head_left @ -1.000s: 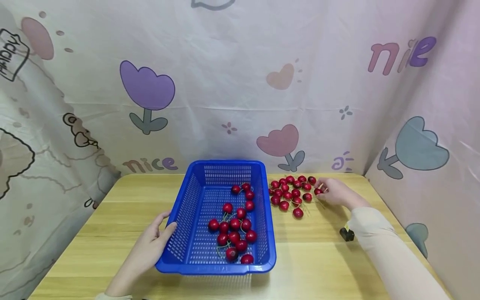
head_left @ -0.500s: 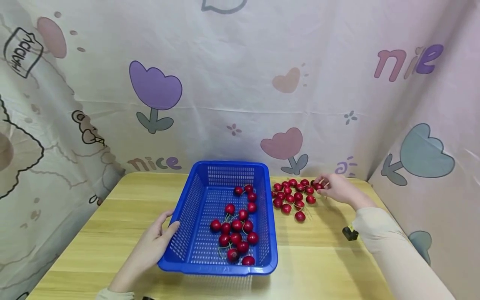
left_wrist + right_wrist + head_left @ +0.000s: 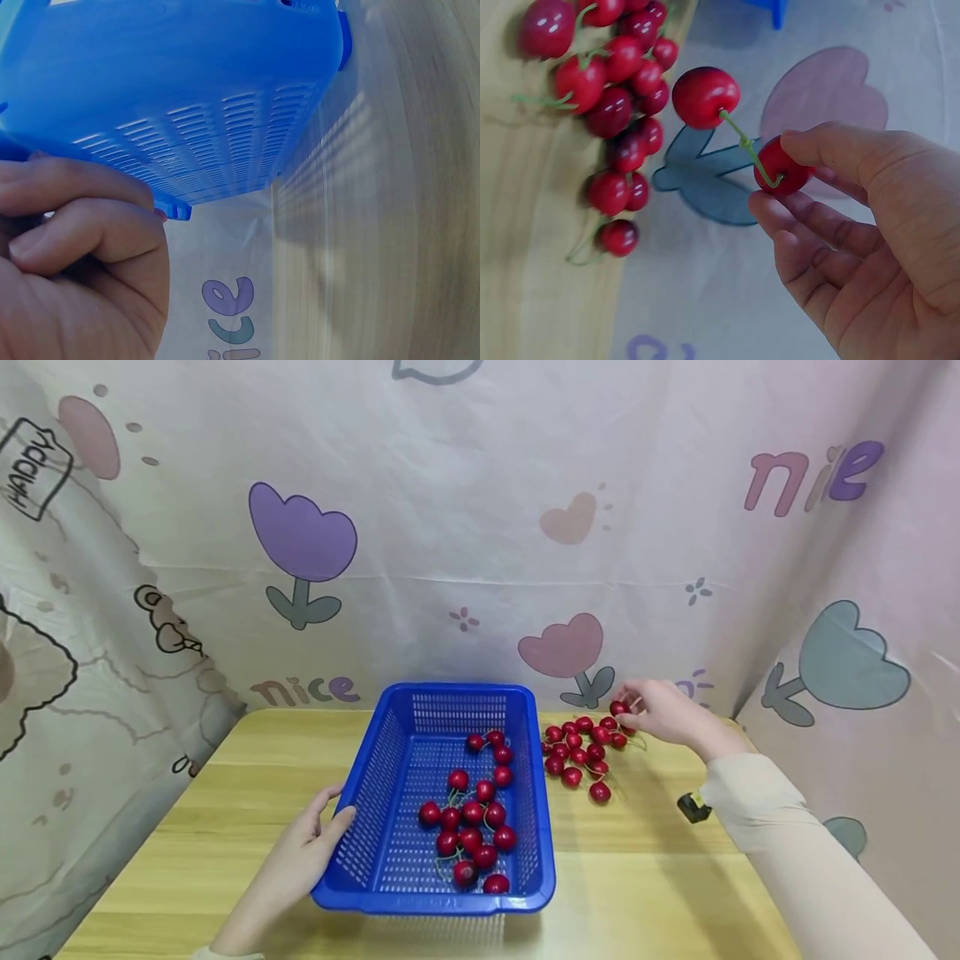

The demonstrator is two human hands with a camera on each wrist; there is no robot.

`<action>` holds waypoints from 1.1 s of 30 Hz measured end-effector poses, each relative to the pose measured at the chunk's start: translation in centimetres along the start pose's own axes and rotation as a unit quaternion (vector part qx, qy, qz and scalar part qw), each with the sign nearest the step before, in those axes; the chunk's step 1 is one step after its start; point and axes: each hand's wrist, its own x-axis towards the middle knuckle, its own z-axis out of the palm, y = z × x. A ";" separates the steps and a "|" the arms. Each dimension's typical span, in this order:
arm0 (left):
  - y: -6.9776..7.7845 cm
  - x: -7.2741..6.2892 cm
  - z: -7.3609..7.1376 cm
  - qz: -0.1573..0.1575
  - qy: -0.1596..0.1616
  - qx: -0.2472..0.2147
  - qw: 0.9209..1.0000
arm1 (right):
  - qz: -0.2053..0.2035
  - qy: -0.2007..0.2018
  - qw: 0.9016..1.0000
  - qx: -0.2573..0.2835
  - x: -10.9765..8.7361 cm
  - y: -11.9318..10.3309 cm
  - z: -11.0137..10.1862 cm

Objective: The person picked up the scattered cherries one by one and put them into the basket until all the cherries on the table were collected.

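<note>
In the head view my left hand (image 3: 298, 853) grips the left rim of a blue perforated plastic basket (image 3: 438, 903), thumb over the edge. The left wrist view shows its curled fingers (image 3: 97, 225) beside the basket's outer wall (image 3: 172, 67). Several red cherries with green stems lie inside, mostly toward the right and front. My right hand (image 3: 667, 714) is at the far right, above the back of a loose pile of cherries (image 3: 577, 756). Between thumb and fingers it pinches one cherry (image 3: 784, 166); a second cherry (image 3: 706, 97) is joined to it by the stem.
A small black and yellow object (image 3: 693, 807) shows by the right sleeve. The wooden table (image 3: 247, 760) ends at a printed curtain (image 3: 420, 610), which also closes off both sides. The cherry pile lies close against the basket's right side.
My right hand has picked up the cherry pair from the pile's right edge and raised it toward the curtain. The left hand keeps its hold on the basket. The head view has shifted slightly.
</note>
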 end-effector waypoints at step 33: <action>-0.2 0.2 -0.1 0.011 -0.011 -0.015 1.000 | -0.130 -0.097 0.983 -0.084 8.0 -15.7 4.7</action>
